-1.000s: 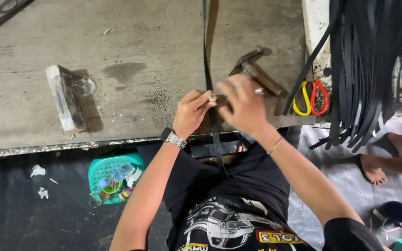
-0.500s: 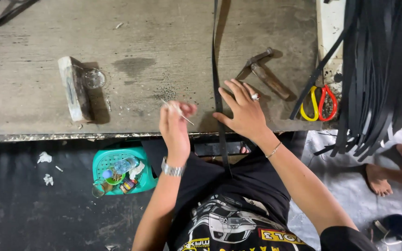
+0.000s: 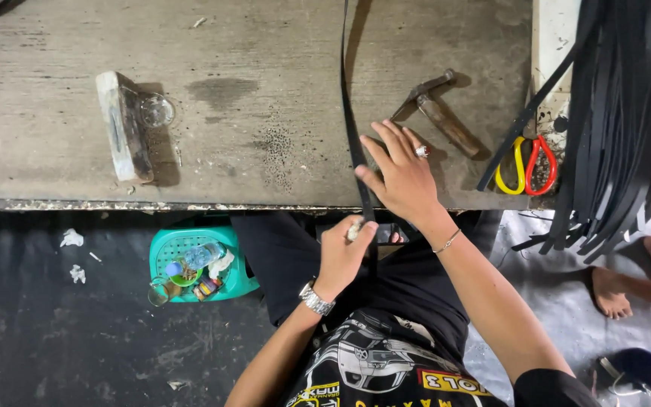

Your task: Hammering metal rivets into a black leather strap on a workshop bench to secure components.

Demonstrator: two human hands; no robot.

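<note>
We see a long black strap [image 3: 349,113] lying on the grey surface [image 3: 265,68], its long axis running straight away from us, from the far edge down over the near edge and between our two hands. Our right hand [image 3: 401,177] rests flat on the surface with fingers spread, its thumb touching the strap just at its left; this hand is the nearer one to the part of the strap on the surface. Our left hand [image 3: 344,252] sits below the near edge, fingers closed around a small pale object [image 3: 354,228] we cannot identify, right beside the hanging end of the strap. Just beyond the right hand lies a hammer [image 3: 438,113], and farther right a pair of scissors with yellow and red handles [image 3: 525,166], then a bundle of black straps [image 3: 627,113] hanging down. Well to the left of both hands stands a pale block [image 3: 118,124] with a clear glass [image 3: 156,111] touching it. Below, left of the left hand, sits a teal basket [image 3: 171,249] holding a bottle with a blue cap [image 3: 194,258].
</note>
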